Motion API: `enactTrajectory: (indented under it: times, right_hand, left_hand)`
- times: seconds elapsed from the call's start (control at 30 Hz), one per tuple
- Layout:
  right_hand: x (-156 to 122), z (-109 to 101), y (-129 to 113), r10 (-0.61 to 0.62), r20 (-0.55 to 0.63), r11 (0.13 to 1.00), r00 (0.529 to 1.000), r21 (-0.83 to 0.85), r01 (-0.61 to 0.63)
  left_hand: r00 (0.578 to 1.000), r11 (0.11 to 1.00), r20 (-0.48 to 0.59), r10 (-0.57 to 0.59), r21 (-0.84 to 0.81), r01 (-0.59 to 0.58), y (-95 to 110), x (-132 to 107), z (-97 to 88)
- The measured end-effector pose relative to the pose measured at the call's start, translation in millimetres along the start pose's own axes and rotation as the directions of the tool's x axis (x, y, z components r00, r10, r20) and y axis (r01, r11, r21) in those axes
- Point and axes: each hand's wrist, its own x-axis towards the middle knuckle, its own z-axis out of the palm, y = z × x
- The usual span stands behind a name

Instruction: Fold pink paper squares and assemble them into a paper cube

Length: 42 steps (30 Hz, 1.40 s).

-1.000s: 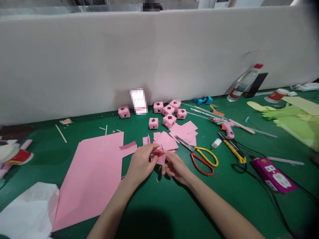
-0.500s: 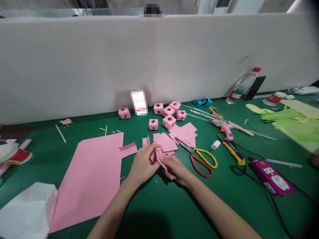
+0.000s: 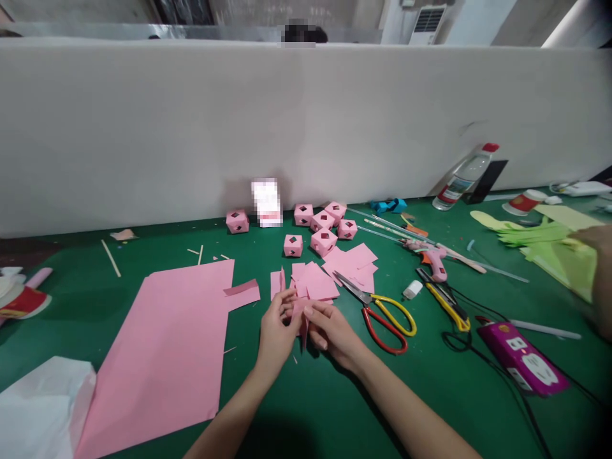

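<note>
Between my two hands is a small folded piece of pink paper (image 3: 301,313). My left hand (image 3: 278,328) pinches it from the left, and the fingers of my right hand (image 3: 329,328) close on its right side. The fingers partly hide its folds. Just beyond lie loose pink paper squares (image 3: 319,280). Scissors (image 3: 370,299) with one red and one yellow handle rest open to the right of the squares. Several pink paper cubes (image 3: 324,242) with diamond-shaped holes stand farther back. Left of my hands lies a large pink sheet (image 3: 167,357), with a folded strip (image 3: 243,294) at its edge.
At right lie a pink glue gun (image 3: 433,258), a yellow utility knife (image 3: 447,296), a purple box-like device (image 3: 523,357) with black cables, and green paper (image 3: 559,255). Another person's hand (image 3: 600,255) is at the right edge. A bottle (image 3: 463,178) leans against the white partition (image 3: 143,140).
The folded pink paper has turned between my fingers, and a flap now points down. My left hand is more upright. Another person's hand has come in at the right edge. The view has tilted slightly upward.
</note>
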Motion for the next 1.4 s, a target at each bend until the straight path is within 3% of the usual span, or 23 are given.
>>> enactTrajectory:
  times: [0.1,0.23,0.4,0.5,0.63,0.73,0.83,0.9,1.03,1.2,1.4]
  right_hand:
    - [0.0,-3.0,-4.0,0.008,-0.044,0.996,0.999,0.089,-0.004]
    - [0.6,-11.1,-10.8,0.008,-0.104,0.981,0.995,0.195,0.013]
    - [0.0,-20.9,-17.3,-0.125,-0.16,0.974,0.979,0.166,0.152]
    - [-2.9,-19.7,-19.4,-0.139,-0.118,0.984,0.983,0.098,0.151]
    - [-5.0,-14.7,-17.5,-0.076,-0.038,0.993,0.996,0.084,0.079]
    - [-1.3,-15.8,-12.7,-0.113,-0.118,0.994,0.987,-0.025,0.111]
    - [3.5,-20.1,-7.2,-0.274,-0.223,0.941,0.936,-0.263,0.213]
    - [4.8,-21.6,-5.0,-0.356,-0.235,0.888,0.904,-0.387,0.249]
    - [1.8,-18.0,-6.8,-0.4,-0.215,0.84,0.891,-0.475,0.262]
    - [-2.0,-10.5,-11.7,-0.292,-0.106,0.893,0.951,-0.387,0.231]
    - [3.6,-11.8,-4.9,-0.2,-0.129,0.956,0.971,-0.244,0.165]
  left_hand:
    - [0.999,0.997,0.026,-0.032,-0.063,0.033,-1.8,0.4,-1.0]
    - [1.0,1.0,0.02,0.0,-0.009,0.0,-2.7,-0.9,-2.0]
    - [0.993,0.98,0.056,-0.099,-0.169,0.108,-7.8,-0.3,-2.9]
    - [0.988,0.967,0.085,-0.129,-0.211,0.144,-8.1,1.2,-5.2]
    - [0.993,0.947,0.083,-0.089,-0.301,0.11,-4.7,3.4,-9.6]
    - [0.995,0.94,0.052,-0.08,-0.327,0.093,-3.0,4.2,-11.5]
    - [0.994,0.947,0.049,-0.095,-0.304,0.106,-3.1,3.7,-10.5]
    - [0.995,0.956,0.06,-0.083,-0.278,0.097,-3.2,3.3,-8.9]
    - [0.994,0.957,0.063,-0.088,-0.272,0.102,-2.2,3.5,-6.9]
    - [0.994,0.966,0.053,-0.094,-0.236,0.104,-2.5,3.6,-6.7]
    - [0.995,0.964,0.048,-0.086,-0.249,0.096,-0.7,0.9,-5.3]
